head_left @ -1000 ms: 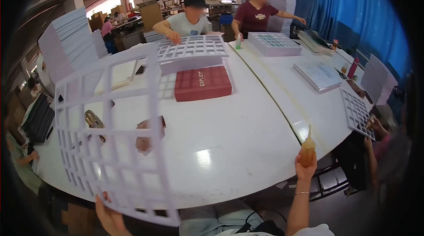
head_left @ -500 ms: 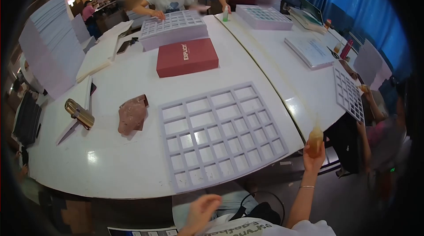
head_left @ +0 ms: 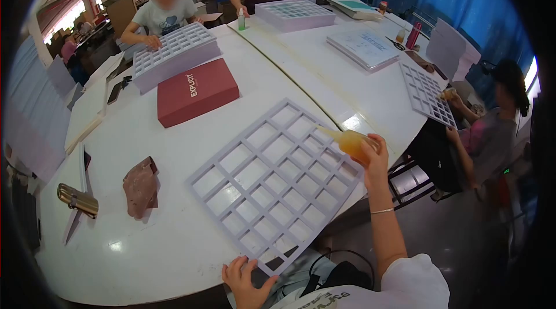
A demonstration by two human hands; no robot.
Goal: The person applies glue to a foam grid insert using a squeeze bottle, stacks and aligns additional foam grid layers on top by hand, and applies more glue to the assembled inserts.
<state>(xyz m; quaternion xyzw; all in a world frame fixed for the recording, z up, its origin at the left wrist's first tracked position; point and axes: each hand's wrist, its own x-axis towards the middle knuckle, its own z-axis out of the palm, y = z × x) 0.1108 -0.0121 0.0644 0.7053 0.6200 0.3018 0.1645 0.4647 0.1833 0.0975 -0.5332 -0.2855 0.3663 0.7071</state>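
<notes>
In my right hand is a squeeze bottle of amber liquid, probably glue. My fingers wrap round it, and it is tipped so its pale nozzle points left over the grey grid frame. That frame has rows of larger and smaller square openings and lies turned at an angle, its near corner jutting over the table edge. Beside this corner is my left hand, fingers spread and thumb apart. Its fingertips are at the frame's edge; whether they press on it I cannot tell.
A red box stands beyond the frame. Crumpled brown material and a gold flask are on the left. Across the table, a co-worker's hand touches stacked grids. On the right, another person holds a grid.
The grid frame has turned, its near corner now past the table edge. My right hand has brought the bottle up and left, tipping it over the frame. My left hand has moved to the corner.
</notes>
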